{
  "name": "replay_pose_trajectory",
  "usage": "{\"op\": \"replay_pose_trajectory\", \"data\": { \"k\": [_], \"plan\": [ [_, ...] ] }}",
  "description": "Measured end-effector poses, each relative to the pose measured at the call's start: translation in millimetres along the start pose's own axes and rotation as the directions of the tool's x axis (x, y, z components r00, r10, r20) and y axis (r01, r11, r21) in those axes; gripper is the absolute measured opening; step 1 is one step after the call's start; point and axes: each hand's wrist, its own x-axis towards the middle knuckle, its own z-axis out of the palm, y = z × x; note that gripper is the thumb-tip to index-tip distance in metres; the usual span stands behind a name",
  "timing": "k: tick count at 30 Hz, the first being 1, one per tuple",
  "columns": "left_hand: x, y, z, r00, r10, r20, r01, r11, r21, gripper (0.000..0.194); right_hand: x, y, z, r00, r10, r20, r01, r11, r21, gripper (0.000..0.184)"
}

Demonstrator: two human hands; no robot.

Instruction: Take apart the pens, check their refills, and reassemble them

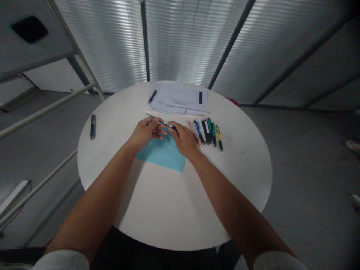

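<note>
Over a light-blue sheet of paper [166, 160], my two hands meet near the table's middle. My left hand [144, 132] pinches a thin dark pen refill [150, 116] between thumb and finger, its other fingers spread. In my right hand [184, 140] is a pen barrel [173, 128] with a black part, pointing toward the left hand. The refill's lower end lines up with the barrel's tip; whether it sits inside I cannot tell. Just beside the right hand lies a row of several pens [209, 131] in blue, white, black, green and yellow, with a pink piece [194, 132] at its left.
All this is on a round white table [174, 210]. Stacked papers [171, 95] lie at the far edge, with a black pen [152, 96] and a dark strip [200, 97] on them. Another dark pen [92, 126] lies near the left edge. Metal rails [47, 108] stand left.
</note>
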Motion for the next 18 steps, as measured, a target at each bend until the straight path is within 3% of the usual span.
{"op": "replay_pose_trajectory", "data": {
  "k": [8, 18],
  "plan": [
    [-2.6, 10.1, -6.1, 0.999, 0.029, -0.034, -0.03, 0.999, -0.028, 0.027, -1.7, -3.7, -2.7, 0.997, 0.006, 0.072, -0.002, 0.998, -0.056, 0.049],
    [-2.1, 5.0, -0.8, 1.0, -0.01, -0.025, 0.01, 1.0, 0.009, 0.028, -2.0, -4.6, -1.4, 0.997, -0.007, 0.081, 0.011, 0.998, -0.054, 0.05]
  ]
}}
